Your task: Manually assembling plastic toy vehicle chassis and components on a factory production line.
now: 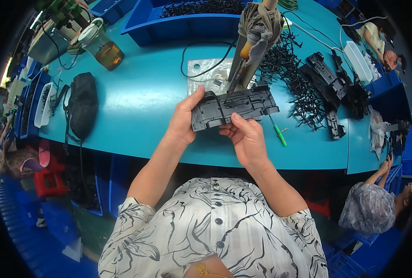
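Note:
Both my hands hold a black moulded plastic chassis (234, 107) level above the table's front edge. My left hand (183, 113) grips its left end, thumb on top. At the lower edge, my right hand (248, 138) has its thumb on the upper face and fingers curled beneath. Right over the chassis, a slim dark metal rod (235, 82) slants down from a cloth-wrapped holder (260, 28); whether its tip touches the plastic I cannot tell. Behind the chassis lies a scuffed metal plate (197, 69), partly covered. A green-handled screwdriver (280, 135) rests just right of it.
Small black parts (303, 109) spread in a heap on the right, beside more black chassis (326, 76). A blue bin (183, 28) stands at the back. On the left are a jug of brown liquid (107, 53) and a black pouch (83, 106). Other people sit nearby.

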Tool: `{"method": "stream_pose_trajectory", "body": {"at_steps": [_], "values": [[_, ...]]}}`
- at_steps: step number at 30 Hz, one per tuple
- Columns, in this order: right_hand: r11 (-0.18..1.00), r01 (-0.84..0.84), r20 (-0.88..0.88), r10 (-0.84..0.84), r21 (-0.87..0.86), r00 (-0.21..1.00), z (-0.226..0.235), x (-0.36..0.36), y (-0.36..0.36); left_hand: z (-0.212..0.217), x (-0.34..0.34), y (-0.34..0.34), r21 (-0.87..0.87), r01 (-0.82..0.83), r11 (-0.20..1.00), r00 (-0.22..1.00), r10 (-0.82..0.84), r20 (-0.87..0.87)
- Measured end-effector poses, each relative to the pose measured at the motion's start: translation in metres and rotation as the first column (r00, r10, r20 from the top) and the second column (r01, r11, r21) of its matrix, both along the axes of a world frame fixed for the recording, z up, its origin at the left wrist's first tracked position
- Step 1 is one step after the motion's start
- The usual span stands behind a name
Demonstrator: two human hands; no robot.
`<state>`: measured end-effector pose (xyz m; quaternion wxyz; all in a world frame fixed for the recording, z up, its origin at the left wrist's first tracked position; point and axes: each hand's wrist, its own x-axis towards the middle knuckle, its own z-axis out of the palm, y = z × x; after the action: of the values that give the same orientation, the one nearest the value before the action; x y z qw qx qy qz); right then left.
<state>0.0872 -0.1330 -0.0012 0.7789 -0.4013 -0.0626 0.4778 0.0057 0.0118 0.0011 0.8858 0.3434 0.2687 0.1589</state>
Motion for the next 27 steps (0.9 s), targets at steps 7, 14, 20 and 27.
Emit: {"method": "stream_pose_trajectory", "body": {"at_steps": [7, 14, 20, 27], "values": [[0.999, 0.034, -0.018, -0.034, -0.001, 0.999, 0.003, 0.001, 0.005, 0.021, 0.004, -0.004, 0.037, -0.03, 0.999, 0.997, 0.033, -0.076], [0.999, 0.051, -0.021, -0.051, 0.002, 0.998, 0.005, 0.0, 0.006, 0.023, 0.006, -0.003, 0.034, -0.054, 0.998, 0.993, 0.057, -0.101], [0.999, 0.052, -0.023, -0.052, 0.011, 0.998, 0.007, -0.001, 0.007, 0.028, 0.007, -0.004, 0.019, -0.051, 0.998, 0.996, 0.053, -0.075], [0.999, 0.038, -0.015, -0.038, 0.02, 0.999, 0.003, 0.001, 0.007, 0.026, 0.008, -0.003, 0.016, -0.048, 0.999, 0.996, 0.049, -0.071]]}}
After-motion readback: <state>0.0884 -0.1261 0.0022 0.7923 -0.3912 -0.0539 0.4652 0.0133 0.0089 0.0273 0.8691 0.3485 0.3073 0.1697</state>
